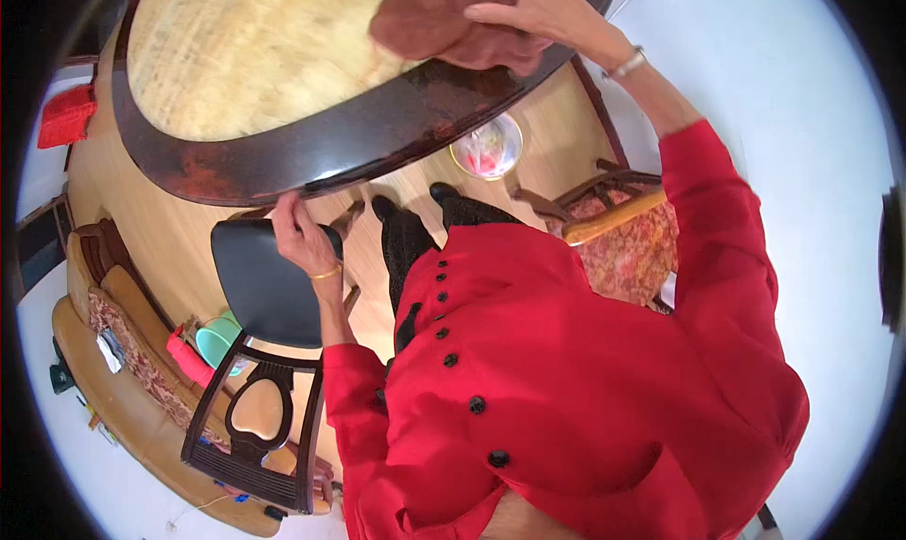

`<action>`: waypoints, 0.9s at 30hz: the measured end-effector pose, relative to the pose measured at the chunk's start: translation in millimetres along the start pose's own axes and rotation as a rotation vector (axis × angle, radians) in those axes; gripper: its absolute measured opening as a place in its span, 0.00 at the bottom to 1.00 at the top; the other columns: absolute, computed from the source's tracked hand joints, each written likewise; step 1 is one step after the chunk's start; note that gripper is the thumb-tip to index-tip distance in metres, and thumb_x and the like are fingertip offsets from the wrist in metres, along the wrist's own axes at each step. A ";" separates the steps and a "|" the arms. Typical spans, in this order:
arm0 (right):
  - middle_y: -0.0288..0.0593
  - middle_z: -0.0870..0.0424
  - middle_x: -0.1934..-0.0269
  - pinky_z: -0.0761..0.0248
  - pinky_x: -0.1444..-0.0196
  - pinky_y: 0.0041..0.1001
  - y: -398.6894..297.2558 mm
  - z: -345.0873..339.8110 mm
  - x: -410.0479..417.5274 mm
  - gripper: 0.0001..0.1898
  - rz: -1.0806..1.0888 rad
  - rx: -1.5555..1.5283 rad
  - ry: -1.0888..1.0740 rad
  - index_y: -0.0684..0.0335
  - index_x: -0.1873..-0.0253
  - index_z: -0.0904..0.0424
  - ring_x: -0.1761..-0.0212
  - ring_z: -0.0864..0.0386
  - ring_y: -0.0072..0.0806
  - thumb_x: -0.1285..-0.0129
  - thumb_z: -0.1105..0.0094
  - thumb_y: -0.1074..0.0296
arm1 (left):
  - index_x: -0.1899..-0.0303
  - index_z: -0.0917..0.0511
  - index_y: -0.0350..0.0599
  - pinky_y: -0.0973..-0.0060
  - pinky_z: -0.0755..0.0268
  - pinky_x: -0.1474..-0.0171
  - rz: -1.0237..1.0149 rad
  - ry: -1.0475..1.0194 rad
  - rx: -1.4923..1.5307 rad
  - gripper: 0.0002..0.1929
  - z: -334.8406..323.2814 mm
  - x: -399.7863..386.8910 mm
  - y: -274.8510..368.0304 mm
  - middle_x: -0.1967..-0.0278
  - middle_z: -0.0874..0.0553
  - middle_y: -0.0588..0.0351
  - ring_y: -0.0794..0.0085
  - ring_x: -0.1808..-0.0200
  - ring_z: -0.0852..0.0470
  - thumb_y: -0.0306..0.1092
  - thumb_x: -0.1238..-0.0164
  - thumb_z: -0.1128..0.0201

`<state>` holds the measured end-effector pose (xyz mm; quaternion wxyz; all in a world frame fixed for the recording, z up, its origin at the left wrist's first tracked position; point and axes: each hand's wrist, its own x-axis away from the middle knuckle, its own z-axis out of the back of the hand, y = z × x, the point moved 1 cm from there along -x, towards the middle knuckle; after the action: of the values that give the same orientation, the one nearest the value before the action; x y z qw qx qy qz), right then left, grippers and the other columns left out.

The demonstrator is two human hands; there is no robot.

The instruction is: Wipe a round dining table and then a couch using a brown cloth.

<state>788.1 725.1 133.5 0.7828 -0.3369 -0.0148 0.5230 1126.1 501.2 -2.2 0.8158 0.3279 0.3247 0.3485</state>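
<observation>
A round table has a dark polished wood rim (340, 158) around a pale, marbled top (269, 51). At the upper right of the view my right hand (545, 9) holds a reddish-brown cloth (446, 23). That cloth lies bunched across the pale top and the dark rim. My left hand (301, 235) is at the table's near edge, fingers curled and fingertips at the rim. Whether it grips the rim I cannot tell. Below this hand stands a dark wooden chair with a black seat (265, 278).
A waste bin (488, 147) with a clear liner stands under the table edge. To the right is a wooden chair with a patterned seat (630, 250). A tan sofa (141, 405) curves along the left, near a mint-green bucket (218, 338). A white wall (800, 150) rises at the right.
</observation>
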 end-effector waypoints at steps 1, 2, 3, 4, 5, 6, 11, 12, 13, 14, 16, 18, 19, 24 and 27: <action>0.60 0.31 0.39 0.41 0.34 0.37 19.7 -14.0 -5.3 0.37 -0.033 -0.010 -0.044 0.67 0.31 0.40 0.36 0.34 0.48 0.41 0.36 0.55 | 0.58 0.20 0.32 0.71 0.28 0.50 0.008 -0.011 -0.014 0.07 -8.8 -7.0 2.3 0.62 0.15 0.48 0.62 0.59 0.18 0.24 0.32 0.44; 0.61 0.35 0.34 0.45 0.29 0.38 35.1 -27.9 -6.3 0.43 -0.058 -0.023 -0.088 0.67 0.28 0.44 0.31 0.37 0.49 0.42 0.34 0.50 | 0.58 0.20 0.32 0.73 0.27 0.52 -0.063 -0.041 0.013 0.06 -16.4 -14.2 1.6 0.61 0.16 0.51 0.67 0.59 0.19 0.23 0.33 0.42; 0.61 0.35 0.34 0.45 0.29 0.38 43.8 -43.1 -2.9 0.43 -0.049 -0.054 -0.103 0.67 0.28 0.44 0.31 0.37 0.49 0.42 0.34 0.50 | 0.59 0.19 0.33 0.76 0.26 0.53 -0.126 -0.064 0.028 0.06 -21.4 -17.9 -3.4 0.60 0.16 0.54 0.72 0.60 0.19 0.21 0.34 0.41; 0.62 0.36 0.33 0.45 0.30 0.39 49.1 -57.7 -1.7 0.43 -0.086 -0.073 -0.116 0.68 0.29 0.43 0.30 0.38 0.50 0.42 0.35 0.48 | 0.58 0.19 0.33 0.75 0.26 0.52 -0.078 -0.068 0.070 0.06 -26.6 -15.7 -9.7 0.60 0.16 0.54 0.72 0.59 0.19 0.21 0.35 0.41; 0.63 0.37 0.33 0.45 0.30 0.39 52.1 -82.9 -0.3 0.43 -0.115 -0.107 -0.129 0.68 0.30 0.42 0.30 0.39 0.50 0.42 0.35 0.47 | 0.58 0.18 0.34 0.75 0.26 0.52 -0.033 -0.065 0.097 0.07 -28.7 -9.7 -20.2 0.60 0.15 0.54 0.72 0.59 0.19 0.20 0.35 0.40; 0.63 0.37 0.33 0.45 0.30 0.41 58.2 -99.6 1.2 0.45 -0.144 0.004 -0.169 0.69 0.30 0.42 0.30 0.39 0.51 0.43 0.36 0.42 | 0.58 0.18 0.35 0.75 0.26 0.51 -0.032 -0.072 0.088 0.07 -32.3 -9.0 -19.2 0.60 0.15 0.54 0.72 0.58 0.19 0.20 0.36 0.40; 0.45 0.37 0.30 0.40 0.39 0.51 64.4 -149.7 22.6 0.37 -0.079 0.636 0.017 0.47 0.31 0.34 0.29 0.40 0.47 0.44 0.42 0.36 | 0.61 0.19 0.39 0.71 0.25 0.53 0.069 -0.178 0.043 0.07 -40.4 26.5 9.4 0.64 0.16 0.46 0.57 0.60 0.16 0.19 0.39 0.41; 0.46 0.34 0.33 0.38 0.41 0.48 59.4 -152.5 21.3 0.34 -0.055 0.649 0.070 0.49 0.34 0.31 0.33 0.37 0.46 0.44 0.40 0.43 | 0.62 0.19 0.37 0.71 0.24 0.54 0.045 -0.143 0.047 0.06 -33.7 31.6 5.7 0.64 0.15 0.46 0.58 0.61 0.15 0.19 0.39 0.41; 0.48 0.30 0.36 0.37 0.42 0.45 55.7 -152.5 18.8 0.30 -0.036 0.671 0.123 0.51 0.37 0.28 0.37 0.33 0.46 0.44 0.38 0.49 | 0.62 0.20 0.36 0.70 0.24 0.54 0.019 -0.115 0.061 0.06 -29.7 31.9 3.0 0.64 0.15 0.46 0.58 0.61 0.15 0.18 0.39 0.41; 0.48 0.30 0.36 0.37 0.42 0.45 50.7 -155.4 18.1 0.30 -0.027 0.668 0.139 0.51 0.37 0.28 0.37 0.33 0.46 0.44 0.38 0.49 | 0.63 0.20 0.35 0.70 0.24 0.54 0.013 -0.096 0.039 0.06 -21.0 30.2 -1.1 0.63 0.15 0.46 0.58 0.61 0.15 0.18 0.40 0.41; 0.45 0.34 0.32 0.40 0.41 0.48 50.7 -160.8 15.7 0.32 -0.083 0.604 0.074 0.49 0.34 0.30 0.32 0.37 0.46 0.43 0.40 0.45 | 0.64 0.20 0.34 0.71 0.24 0.54 0.018 -0.045 0.013 0.06 -11.9 13.9 -2.6 0.63 0.15 0.46 0.59 0.61 0.15 0.16 0.41 0.41; 0.45 0.33 0.33 0.39 0.41 0.47 51.4 -157.2 14.2 0.30 -0.108 0.600 0.101 0.49 0.36 0.28 0.33 0.36 0.46 0.44 0.39 0.47 | 0.63 0.20 0.35 0.71 0.24 0.54 -0.023 -0.030 0.064 0.07 -11.9 -16.3 -6.4 0.62 0.15 0.48 0.60 0.60 0.16 0.16 0.41 0.40; 0.44 0.31 0.34 0.39 0.41 0.45 51.0 -156.3 14.2 0.28 -0.140 0.574 0.101 0.50 0.38 0.26 0.34 0.35 0.46 0.45 0.39 0.49 | 0.62 0.19 0.35 0.71 0.24 0.54 -0.045 -0.032 0.062 0.07 -10.4 -32.6 -3.5 0.62 0.15 0.48 0.61 0.60 0.16 0.15 0.41 0.41; 0.41 0.24 0.41 0.37 0.42 0.41 53.6 -159.9 2.1 0.22 -0.360 0.478 0.250 0.54 0.46 0.21 0.38 0.31 0.42 0.45 0.39 0.56 | 0.55 0.21 0.36 0.67 0.26 0.48 -0.174 -0.226 0.160 0.12 -32.0 -118.6 9.8 0.53 0.18 0.44 0.56 0.52 0.18 0.20 0.40 0.41; 0.46 0.20 0.50 0.34 0.46 0.43 27.6 -186.9 -27.3 0.13 -0.642 0.200 0.374 0.59 0.56 0.19 0.47 0.26 0.44 0.47 0.41 0.63 | 0.42 0.28 0.38 0.62 0.32 0.38 -0.421 -0.410 0.125 0.25 -63.1 -166.3 27.1 0.38 0.30 0.41 0.50 0.39 0.28 0.25 0.44 0.36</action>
<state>823.7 613.0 -16.9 0.9249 -0.3265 0.0747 0.1798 977.8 405.4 32.3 0.8968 0.3666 0.2350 0.0777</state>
